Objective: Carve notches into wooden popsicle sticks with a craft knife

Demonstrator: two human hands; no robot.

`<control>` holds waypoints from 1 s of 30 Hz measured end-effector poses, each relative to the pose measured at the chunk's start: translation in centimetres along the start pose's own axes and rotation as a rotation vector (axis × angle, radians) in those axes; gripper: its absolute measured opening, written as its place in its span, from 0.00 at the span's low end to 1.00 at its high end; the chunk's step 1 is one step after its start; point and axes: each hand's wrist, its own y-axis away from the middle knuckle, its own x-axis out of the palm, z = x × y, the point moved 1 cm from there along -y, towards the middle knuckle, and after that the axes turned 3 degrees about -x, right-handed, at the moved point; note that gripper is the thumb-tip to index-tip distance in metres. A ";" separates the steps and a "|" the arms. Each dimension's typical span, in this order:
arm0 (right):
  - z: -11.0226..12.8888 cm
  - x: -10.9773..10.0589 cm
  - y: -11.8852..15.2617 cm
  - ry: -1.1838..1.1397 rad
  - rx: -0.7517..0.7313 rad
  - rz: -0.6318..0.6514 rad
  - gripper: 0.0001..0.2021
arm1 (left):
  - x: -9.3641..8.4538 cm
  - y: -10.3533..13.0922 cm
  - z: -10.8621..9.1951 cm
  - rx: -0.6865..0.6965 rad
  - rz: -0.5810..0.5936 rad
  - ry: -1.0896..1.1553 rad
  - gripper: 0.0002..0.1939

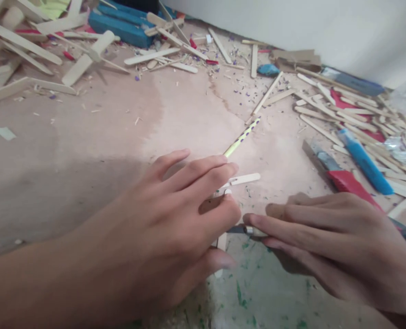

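Observation:
My left hand (185,214) rests low over the table, fingers bent. Its thumb and index finger lie around a pale wooden craft stick (221,242), largely hidden beneath the hand. In my right hand (329,242) is a small knife (248,230) with a pale handle and a metal collar. Its dark blade points left, across the stick by my left index finger; where the edge touches is hidden. Another craft stick piece (246,178) lies just beyond my left fingers. A yellow pencil with dark dots (242,138) reaches away from my left fingertips.
Craft sticks (347,109) are heaped at the right, near a blue glue-like stick (365,160) and a red-handled cutting tool (350,183). More wooden pieces (86,59) and a blue block (120,23) stand at the back left. Shavings litter the table (103,119); a white wall (292,23) rises behind.

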 end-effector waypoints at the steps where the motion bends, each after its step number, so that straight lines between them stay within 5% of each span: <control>1: 0.0 0.0 0.0 0.009 -0.009 -0.004 0.15 | 0.1 0.0 0.0 0.006 -0.005 0.001 0.14; 8: 0.4 -1.3 -0.2 -0.167 0.046 0.045 0.17 | -0.4 0.1 0.1 0.017 -0.006 0.035 0.17; 16: 0.5 -1.8 0.2 -0.183 0.120 -0.001 0.26 | -0.5 0.8 0.2 0.048 -0.206 0.069 0.11; 30: 0.4 -1.7 0.3 -0.247 0.107 0.033 0.19 | 1.0 1.6 -1.5 0.023 -0.252 0.060 0.16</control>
